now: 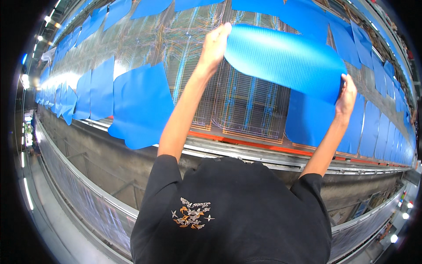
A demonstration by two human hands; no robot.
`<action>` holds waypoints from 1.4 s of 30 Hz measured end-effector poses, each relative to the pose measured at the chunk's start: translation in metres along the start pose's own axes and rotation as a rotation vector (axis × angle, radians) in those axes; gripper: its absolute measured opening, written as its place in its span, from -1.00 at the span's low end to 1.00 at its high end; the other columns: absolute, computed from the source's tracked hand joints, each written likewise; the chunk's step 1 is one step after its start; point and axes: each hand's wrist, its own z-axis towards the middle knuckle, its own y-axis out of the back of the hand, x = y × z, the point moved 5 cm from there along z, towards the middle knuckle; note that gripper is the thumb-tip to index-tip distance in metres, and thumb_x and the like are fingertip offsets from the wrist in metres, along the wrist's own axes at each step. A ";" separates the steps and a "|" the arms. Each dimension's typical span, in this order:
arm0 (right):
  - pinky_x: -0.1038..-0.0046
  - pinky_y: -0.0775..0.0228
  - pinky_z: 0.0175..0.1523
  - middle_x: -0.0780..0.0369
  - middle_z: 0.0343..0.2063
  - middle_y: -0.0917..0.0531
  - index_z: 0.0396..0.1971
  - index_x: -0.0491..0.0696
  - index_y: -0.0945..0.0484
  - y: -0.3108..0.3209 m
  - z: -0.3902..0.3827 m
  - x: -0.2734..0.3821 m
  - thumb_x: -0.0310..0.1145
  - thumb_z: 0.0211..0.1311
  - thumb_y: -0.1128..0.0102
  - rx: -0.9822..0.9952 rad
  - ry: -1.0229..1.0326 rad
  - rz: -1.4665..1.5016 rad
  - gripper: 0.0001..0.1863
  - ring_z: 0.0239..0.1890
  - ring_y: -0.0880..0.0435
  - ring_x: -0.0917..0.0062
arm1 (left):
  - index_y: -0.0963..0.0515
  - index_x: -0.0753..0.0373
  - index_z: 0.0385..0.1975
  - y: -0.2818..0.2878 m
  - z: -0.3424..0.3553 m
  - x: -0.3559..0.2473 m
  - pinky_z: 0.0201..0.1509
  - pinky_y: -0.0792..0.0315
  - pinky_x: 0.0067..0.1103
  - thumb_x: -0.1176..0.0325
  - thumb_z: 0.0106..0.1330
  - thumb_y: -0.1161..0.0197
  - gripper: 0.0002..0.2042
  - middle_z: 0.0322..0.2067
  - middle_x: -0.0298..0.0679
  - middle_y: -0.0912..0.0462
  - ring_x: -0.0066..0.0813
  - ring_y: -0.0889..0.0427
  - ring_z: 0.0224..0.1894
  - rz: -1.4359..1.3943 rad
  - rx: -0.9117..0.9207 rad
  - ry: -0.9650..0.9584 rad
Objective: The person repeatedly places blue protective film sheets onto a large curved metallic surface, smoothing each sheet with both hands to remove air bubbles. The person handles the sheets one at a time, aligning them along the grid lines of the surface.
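A flexible blue sheet (283,61) with fine ribbed lines and rounded ends is held up over the table, bowed between my two hands. My left hand (215,46) is closed on its left end, thumb toward the sheet. At the lower right end, my right hand (346,94) grips the edge, with its fingers partly behind the sheet. Below lies a long table surface (250,108) covered in fine coloured lines. One flat blue piece (141,99) rests left of my left forearm and overhangs the near edge. Another blue piece (305,116) lies beneath the held sheet, partly covered by it.
Rows of similar blue pieces (102,88) line the table to the left, right (371,127) and far side (299,17). An orange-red strip (250,144) and a metal rail (206,149) run along the near edge. Lower down is a railing (94,187).
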 end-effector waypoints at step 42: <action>0.54 -0.44 -0.33 0.28 -0.48 -0.76 -0.20 -0.20 -0.74 0.022 -0.199 -0.301 -0.33 0.25 -0.48 -0.119 -0.471 -0.633 -0.75 -0.47 -0.60 0.72 | -0.80 0.31 -0.29 0.134 -0.189 0.344 -0.26 -0.56 -0.58 0.22 0.22 -0.55 -0.74 -0.42 -0.18 -0.82 -0.55 -0.72 -0.41 0.502 -0.295 0.654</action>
